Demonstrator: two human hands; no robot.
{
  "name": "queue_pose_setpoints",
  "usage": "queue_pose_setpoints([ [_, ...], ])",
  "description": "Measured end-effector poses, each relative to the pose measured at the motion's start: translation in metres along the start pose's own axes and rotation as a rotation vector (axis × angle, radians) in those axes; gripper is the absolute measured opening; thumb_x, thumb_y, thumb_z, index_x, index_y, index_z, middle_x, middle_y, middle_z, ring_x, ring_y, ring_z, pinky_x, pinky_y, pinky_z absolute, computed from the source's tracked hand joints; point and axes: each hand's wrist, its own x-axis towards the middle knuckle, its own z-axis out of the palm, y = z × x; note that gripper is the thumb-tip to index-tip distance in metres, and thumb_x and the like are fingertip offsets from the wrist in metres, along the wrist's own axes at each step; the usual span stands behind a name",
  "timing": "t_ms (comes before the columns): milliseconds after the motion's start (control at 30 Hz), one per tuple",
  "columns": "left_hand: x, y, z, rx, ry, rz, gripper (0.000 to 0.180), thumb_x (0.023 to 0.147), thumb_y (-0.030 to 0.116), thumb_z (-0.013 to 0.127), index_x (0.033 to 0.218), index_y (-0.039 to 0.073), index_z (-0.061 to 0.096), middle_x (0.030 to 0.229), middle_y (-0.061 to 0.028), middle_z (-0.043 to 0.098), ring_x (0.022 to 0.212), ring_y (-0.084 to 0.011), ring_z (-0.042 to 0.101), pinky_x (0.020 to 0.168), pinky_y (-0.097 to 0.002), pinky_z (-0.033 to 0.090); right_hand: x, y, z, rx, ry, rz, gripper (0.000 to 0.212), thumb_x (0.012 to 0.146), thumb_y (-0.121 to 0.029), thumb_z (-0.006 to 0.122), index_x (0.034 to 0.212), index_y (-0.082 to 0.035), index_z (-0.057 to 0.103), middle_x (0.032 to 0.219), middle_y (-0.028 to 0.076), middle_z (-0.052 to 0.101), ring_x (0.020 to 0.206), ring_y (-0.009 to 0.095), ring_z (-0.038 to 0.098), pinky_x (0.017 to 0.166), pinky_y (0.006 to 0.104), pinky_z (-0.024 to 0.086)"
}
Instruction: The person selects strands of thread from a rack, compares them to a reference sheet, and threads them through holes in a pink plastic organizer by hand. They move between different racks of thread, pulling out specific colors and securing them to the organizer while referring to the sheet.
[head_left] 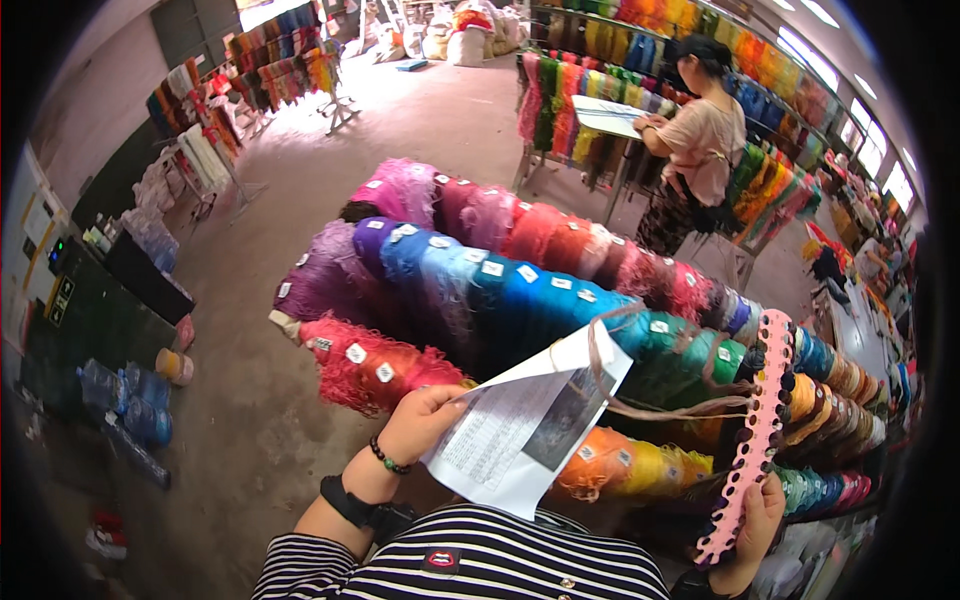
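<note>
My left hand (424,420) is closed on the edge of a printed paper sheet (497,430), thumb on top, with the sheet tilted in front of my chest. A dark picture fills part of the page. In my right hand (762,518), the lower part of a long pink strip (764,425) with a row of holes along each side is gripped. Dark tufts sit at several of its holes. Brownish thread strands (680,410) run from the strip leftwards and loop over the sheet's upper right corner. Below the sheet lie orange and yellow thread hanks (620,462).
A rack with rows of coloured thread hanks (520,285), many with white tags, stands right before me. Beyond it, a person (700,140) works at a small white table (605,115). More thread racks (285,75) stand far left. Water bottles (135,400) lie on the left floor.
</note>
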Motion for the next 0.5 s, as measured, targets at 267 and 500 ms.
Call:
queue_pose_setpoints([
  [267,-0.118,-0.025,-0.117,-0.189,0.641,0.206,0.022,0.1,0.016,0.051,0.103,-0.002,0.063,0.091,-0.0001,0.065,0.079,-0.0054,0.056,0.071,-0.0237,0.046,0.025,-0.043,0.127,0.085,-0.314,-0.104,0.051,0.085,-0.031,0.067,0.117,0.006,0.053,0.104,0.008,0.064,0.089,0.012,0.06,0.081,0.0255,0.047],
  [500,-0.246,-0.034,-0.28,-0.326,1.204,0.418,0.028,0.102,0.02,0.046,0.116,-0.002,0.056,0.106,-0.0091,0.063,0.092,-0.0161,0.06,0.082,-0.0307,0.048,0.019,-0.106,0.302,0.109,-0.875,-0.049,0.039,0.085,-0.029,0.068,0.106,0.003,0.058,0.094,0.005,0.064,0.08,0.011,0.058,0.072,0.0256,0.046],
])
